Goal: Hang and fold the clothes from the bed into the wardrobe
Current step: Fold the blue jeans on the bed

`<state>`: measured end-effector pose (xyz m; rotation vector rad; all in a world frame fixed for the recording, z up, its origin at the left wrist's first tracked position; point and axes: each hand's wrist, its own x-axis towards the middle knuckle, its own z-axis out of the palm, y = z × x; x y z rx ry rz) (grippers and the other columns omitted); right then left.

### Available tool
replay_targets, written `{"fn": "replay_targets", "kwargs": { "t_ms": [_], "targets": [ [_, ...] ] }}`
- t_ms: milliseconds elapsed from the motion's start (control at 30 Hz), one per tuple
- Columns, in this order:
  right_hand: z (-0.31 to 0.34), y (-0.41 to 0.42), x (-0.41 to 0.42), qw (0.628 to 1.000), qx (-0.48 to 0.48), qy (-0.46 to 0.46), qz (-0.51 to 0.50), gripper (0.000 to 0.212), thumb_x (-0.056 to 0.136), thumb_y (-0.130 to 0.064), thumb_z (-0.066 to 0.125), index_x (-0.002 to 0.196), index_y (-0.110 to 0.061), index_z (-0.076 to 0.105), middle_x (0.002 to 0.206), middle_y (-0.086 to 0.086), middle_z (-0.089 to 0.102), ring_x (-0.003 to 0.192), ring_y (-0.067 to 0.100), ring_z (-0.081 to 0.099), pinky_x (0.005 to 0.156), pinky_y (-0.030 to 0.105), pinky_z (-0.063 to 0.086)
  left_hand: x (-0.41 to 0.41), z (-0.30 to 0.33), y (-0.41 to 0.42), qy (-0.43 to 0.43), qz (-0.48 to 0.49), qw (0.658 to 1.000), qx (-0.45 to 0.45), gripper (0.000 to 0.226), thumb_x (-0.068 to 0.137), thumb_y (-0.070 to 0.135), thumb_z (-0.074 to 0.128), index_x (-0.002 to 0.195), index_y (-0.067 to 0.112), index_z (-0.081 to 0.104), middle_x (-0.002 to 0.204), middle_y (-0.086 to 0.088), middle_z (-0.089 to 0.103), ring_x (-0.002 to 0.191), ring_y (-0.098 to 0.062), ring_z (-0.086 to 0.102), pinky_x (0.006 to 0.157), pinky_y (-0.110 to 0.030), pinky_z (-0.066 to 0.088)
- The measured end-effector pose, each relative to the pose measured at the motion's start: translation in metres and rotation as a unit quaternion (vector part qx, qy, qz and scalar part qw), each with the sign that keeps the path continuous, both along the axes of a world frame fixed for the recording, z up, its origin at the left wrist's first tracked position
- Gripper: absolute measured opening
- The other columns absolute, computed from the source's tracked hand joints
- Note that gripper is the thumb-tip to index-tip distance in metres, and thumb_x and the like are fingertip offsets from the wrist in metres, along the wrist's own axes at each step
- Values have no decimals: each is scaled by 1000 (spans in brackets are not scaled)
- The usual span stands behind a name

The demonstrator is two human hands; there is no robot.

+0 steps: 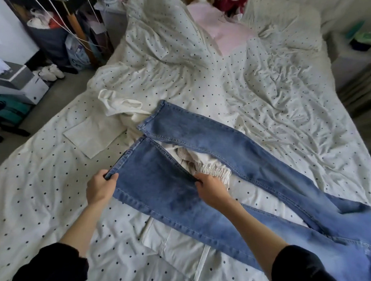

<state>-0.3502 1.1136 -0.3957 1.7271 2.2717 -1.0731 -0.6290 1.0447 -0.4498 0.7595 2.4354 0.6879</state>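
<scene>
A pair of blue jeans (212, 145) lies spread across the bed (39, 197), its two legs pointing to the left. My left hand (100, 186) pinches the hem corner of the nearer leg. My right hand (212, 191) grips the inner seam of that same leg. Under the jeans lies a white garment with a gathered elastic band (209, 169). A folded white piece (91, 136) rests left of the legs. A crumpled white top (120, 103) sits behind it. Another flat white garment (182, 246) lies under the nearer leg, close to me.
The bed has a white dotted duvet, bunched up at the back. A pink cloth (227, 36) lies near the pillows. Left of the bed stand cluttered shelves (47, 28), boxes (19, 84) and white shoes (51, 73) on the floor. A bedside table (354, 54) is at the right.
</scene>
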Motion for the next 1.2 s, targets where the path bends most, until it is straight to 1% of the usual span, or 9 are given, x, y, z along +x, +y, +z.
{"fn": "replay_targets", "kwargs": {
  "t_ms": [67,167,300,433,700,833,933,1000,1200],
  "targets": [
    [-1,-6,-9,1000,27,-3,17,40,96,-11,39,135,-16,48,127,12,59,111,31,56,90,38,46,-15,1,-20,2,18,999,-31,15,88,20,62,84,7,60,86,-14,61,82,-34,57,77,-40,47],
    [-11,-25,-9,995,71,-19,70,53,97,-19,42,147,-23,27,153,1,29,140,21,26,114,40,22,-18,-9,-41,-9,27,995,-94,14,88,20,60,88,6,62,92,-18,64,85,-36,58,80,-42,48],
    [-31,-62,22,988,86,-66,110,57,99,-27,41,150,-27,16,159,1,4,147,19,0,119,44,2,-5,-22,-57,51,0,985,-165,29,84,13,56,112,6,56,117,-20,55,107,-41,52,92,-54,42],
    [-46,-94,68,991,41,-110,70,57,101,-33,37,151,-29,10,159,2,-8,146,21,-11,118,45,-1,32,-20,-62,129,-152,978,-69,47,84,0,58,129,2,48,130,-23,47,121,-41,43,93,-54,39],
    [-72,-153,175,989,-13,-144,-25,58,100,-30,37,151,-25,10,159,1,-9,147,20,-6,118,45,11,195,-43,-77,117,-529,840,-9,58,83,7,66,137,9,46,150,-16,33,135,-36,37,103,-55,38],
    [-84,-183,241,981,-22,-185,-48,65,98,-35,44,151,-27,8,159,1,-10,147,20,-5,115,47,11,271,-47,-80,125,-618,771,-87,67,94,22,52,151,24,15,159,-5,-9,146,-28,-8,115,-56,8],
    [-93,-203,291,973,24,-220,-68,82,76,-37,75,146,-23,34,156,10,22,141,31,28,102,58,34,306,-56,-87,208,-644,732,-87,91,67,23,80,145,21,33,155,-10,24,140,-35,14,98,-70,32],
    [-106,-215,331,964,13,-248,-95,83,72,-31,78,144,-23,37,153,10,29,138,33,32,100,60,35,323,-69,-93,266,-637,719,-87,92,50,13,87,133,19,51,143,-13,43,130,-39,31,85,-71,39],
    [-122,-220,415,948,72,-267,-157,72,63,4,74,131,-9,55,138,19,49,126,36,48,91,57,43,334,-76,-98,312,-555,771,-7,66,63,-15,70,124,8,61,136,-18,51,122,-43,49,90,-64,42]
  ]
}}
